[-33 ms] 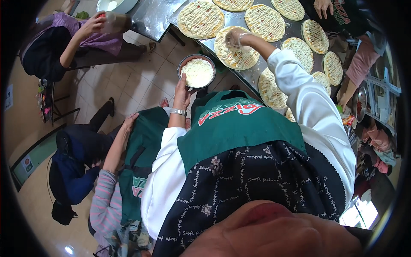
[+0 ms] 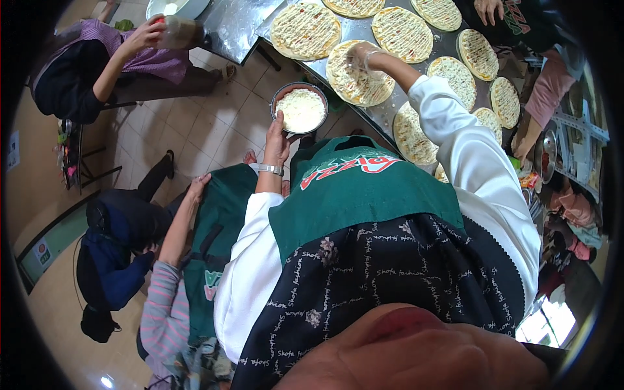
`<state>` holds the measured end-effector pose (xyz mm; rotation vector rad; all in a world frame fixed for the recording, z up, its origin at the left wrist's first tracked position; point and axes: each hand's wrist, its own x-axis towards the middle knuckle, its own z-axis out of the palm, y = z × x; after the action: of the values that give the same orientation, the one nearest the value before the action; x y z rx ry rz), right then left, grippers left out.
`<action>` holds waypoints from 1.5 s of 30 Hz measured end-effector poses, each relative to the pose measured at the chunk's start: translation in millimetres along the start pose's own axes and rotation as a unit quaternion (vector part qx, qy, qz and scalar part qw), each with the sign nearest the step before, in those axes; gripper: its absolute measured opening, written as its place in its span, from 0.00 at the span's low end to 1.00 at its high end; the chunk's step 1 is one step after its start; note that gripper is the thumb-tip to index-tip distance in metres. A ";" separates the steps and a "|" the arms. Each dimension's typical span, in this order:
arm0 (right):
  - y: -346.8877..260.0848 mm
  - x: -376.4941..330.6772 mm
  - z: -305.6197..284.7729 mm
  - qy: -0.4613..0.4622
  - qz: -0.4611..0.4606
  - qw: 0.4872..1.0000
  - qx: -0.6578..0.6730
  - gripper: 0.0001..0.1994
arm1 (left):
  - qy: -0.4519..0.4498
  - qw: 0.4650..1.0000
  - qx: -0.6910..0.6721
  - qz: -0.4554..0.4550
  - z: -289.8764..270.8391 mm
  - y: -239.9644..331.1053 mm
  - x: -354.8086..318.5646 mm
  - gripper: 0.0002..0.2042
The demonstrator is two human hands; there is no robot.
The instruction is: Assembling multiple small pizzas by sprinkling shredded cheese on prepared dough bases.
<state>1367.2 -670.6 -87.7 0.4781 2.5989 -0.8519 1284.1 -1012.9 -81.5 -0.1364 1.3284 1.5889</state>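
My left hand (image 2: 277,146) holds a dark round bowl (image 2: 275,99) by its near rim, thumb on the edge. White shredded cheese (image 2: 302,109) fills it. My right hand (image 2: 365,57), in a clear plastic glove, is over a pizza (image 2: 375,93) scattered with pale shreds and bits of red. Its fingers point down toward the topping; glare and blur hide how far they are closed. Beside that pizza lie a drizzled pizza (image 2: 305,31) to the left and another drizzled pizza (image 2: 403,36) to the right.
Several more pizzas cover the metal table (image 2: 448,45). A co-worker's hand (image 2: 489,9) is across it, and a pink sleeve (image 2: 551,88) reaches in at right. At left, a person holds a jar (image 2: 179,32). Someone in a striped sleeve (image 2: 162,299) stands close on my left.
My right hand has shifted very slightly to the right over the same pizza. The bowl stays in place. The people at my left have moved a little.
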 end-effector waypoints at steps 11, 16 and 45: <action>29.7 43.6 -11.7 0.091 0.051 0.993 -0.049 0.12 | -0.048 0.998 0.042 -0.023 -32.7 50.8 25.9 0.33; -14.9 43.0 -9.2 -0.001 0.061 0.994 -0.086 0.12 | -0.068 0.995 0.062 -0.047 -50.1 62.6 40.4 0.34; 47.2 -46.7 19.3 0.064 0.273 0.953 -0.112 0.15 | -0.158 0.979 0.077 -0.105 -50.1 89.8 72.2 0.31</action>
<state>1432.6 -656.0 -105.2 1.1412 2.4308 -0.3439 1159.5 -997.2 -86.6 0.0676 1.1413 1.2655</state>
